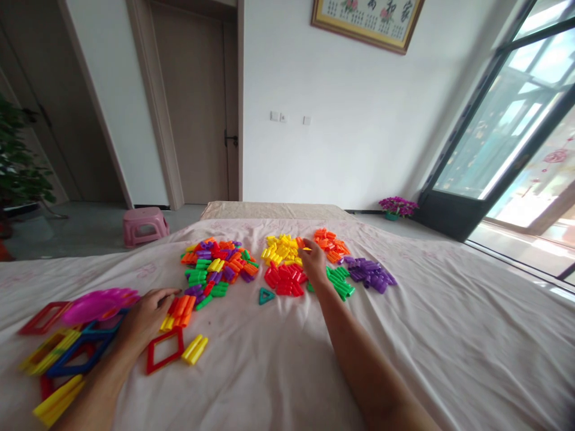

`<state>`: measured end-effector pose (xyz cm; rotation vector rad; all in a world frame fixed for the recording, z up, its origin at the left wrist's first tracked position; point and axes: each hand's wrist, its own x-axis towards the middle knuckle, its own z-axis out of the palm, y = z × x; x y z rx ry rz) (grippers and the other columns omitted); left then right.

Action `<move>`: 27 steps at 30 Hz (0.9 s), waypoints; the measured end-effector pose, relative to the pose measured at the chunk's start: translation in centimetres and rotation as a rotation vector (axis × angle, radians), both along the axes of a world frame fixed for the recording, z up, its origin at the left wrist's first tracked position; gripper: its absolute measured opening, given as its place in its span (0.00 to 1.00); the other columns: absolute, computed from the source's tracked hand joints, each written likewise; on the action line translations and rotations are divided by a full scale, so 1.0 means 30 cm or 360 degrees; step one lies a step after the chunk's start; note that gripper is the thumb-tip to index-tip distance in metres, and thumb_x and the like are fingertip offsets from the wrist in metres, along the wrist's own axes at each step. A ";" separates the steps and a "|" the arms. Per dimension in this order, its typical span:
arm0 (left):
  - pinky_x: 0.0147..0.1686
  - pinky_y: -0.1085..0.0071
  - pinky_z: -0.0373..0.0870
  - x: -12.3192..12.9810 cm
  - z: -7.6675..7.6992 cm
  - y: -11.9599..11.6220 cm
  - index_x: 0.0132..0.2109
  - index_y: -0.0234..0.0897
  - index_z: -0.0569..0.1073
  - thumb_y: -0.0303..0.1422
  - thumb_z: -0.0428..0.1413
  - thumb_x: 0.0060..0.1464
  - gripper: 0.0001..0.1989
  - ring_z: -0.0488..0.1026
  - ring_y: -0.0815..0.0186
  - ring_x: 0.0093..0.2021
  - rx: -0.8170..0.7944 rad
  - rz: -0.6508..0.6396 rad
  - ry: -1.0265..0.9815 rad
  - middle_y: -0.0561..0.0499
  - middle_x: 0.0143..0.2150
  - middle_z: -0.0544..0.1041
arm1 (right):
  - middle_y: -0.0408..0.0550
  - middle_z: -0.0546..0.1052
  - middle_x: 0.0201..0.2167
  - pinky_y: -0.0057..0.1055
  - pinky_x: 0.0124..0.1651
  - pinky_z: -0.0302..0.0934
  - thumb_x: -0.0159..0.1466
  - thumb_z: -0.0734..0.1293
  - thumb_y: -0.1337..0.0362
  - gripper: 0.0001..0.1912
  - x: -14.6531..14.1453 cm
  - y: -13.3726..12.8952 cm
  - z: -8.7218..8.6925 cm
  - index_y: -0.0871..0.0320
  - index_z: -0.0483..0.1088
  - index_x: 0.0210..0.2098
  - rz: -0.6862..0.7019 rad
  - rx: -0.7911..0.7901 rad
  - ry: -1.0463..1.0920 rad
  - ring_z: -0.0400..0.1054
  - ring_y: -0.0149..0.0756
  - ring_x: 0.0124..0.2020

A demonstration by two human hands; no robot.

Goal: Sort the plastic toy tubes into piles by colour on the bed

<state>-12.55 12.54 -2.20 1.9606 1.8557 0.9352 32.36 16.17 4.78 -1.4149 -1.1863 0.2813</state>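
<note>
My right hand [313,261] reaches over the sorted heaps, its fingers closed on an orange plastic building piece [300,242]. Beneath and beside it lie a yellow heap [281,248], a red heap [287,280], a green heap [341,283], an orange heap [332,244] and a purple heap [372,274]. My left hand [146,314] rests on the left with loosely bent fingers apart, right beside some orange tubes [183,309]; I see nothing in its grasp. Just beyond it is a mixed-colour heap [220,263] of similar pieces.
A magenta plate-like piece [96,306], a blue frame [78,353] and yellow pieces [56,398] surround my left forearm. A red diamond frame [153,359], yellow tubes [195,349] and a teal triangle [266,296] lie on the wrinkled cloth [251,371]. A pink stool [146,226] stands beyond.
</note>
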 end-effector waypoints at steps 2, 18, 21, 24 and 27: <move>0.52 0.65 0.70 0.000 0.002 -0.001 0.46 0.38 0.78 0.41 0.47 0.56 0.20 0.75 0.57 0.52 0.0001 0.0000 -0.0005 0.45 0.50 0.80 | 0.58 0.75 0.52 0.40 0.50 0.67 0.55 0.65 0.64 0.29 0.063 0.022 -0.007 0.63 0.69 0.56 -0.0126 0.0083 0.0245 0.74 0.43 0.45; 0.52 0.66 0.70 -0.007 -0.005 0.003 0.46 0.39 0.78 0.42 0.47 0.57 0.20 0.76 0.57 0.51 0.0013 -0.0005 0.0019 0.45 0.49 0.81 | 0.48 0.81 0.41 0.36 0.51 0.66 0.58 0.59 0.73 0.18 -0.197 -0.054 -0.058 0.57 0.78 0.41 0.0390 -0.0004 -0.0430 0.74 0.38 0.43; 0.51 0.66 0.70 0.001 0.002 -0.002 0.46 0.39 0.78 0.41 0.47 0.56 0.20 0.76 0.57 0.51 0.0017 0.0015 0.0023 0.45 0.49 0.81 | 0.48 0.79 0.46 0.35 0.55 0.63 0.59 0.61 0.75 0.19 -0.275 -0.099 -0.058 0.56 0.76 0.45 0.0655 0.0006 -0.0823 0.71 0.37 0.49; 0.52 0.65 0.70 0.003 0.006 -0.004 0.46 0.39 0.78 0.41 0.48 0.56 0.19 0.75 0.57 0.52 0.0004 0.0013 0.0020 0.45 0.49 0.80 | 0.49 0.76 0.53 0.38 0.60 0.57 0.61 0.64 0.72 0.22 -0.327 -0.132 -0.056 0.54 0.72 0.53 0.0765 -0.0035 -0.1177 0.65 0.41 0.56; 0.52 0.65 0.69 0.001 0.004 -0.002 0.46 0.39 0.78 0.42 0.48 0.56 0.20 0.75 0.57 0.52 -0.0024 0.0009 -0.0005 0.45 0.50 0.80 | 0.50 0.70 0.59 0.45 0.63 0.52 0.62 0.67 0.66 0.26 -0.359 -0.140 -0.062 0.52 0.65 0.60 0.0705 -0.0140 -0.1414 0.58 0.46 0.61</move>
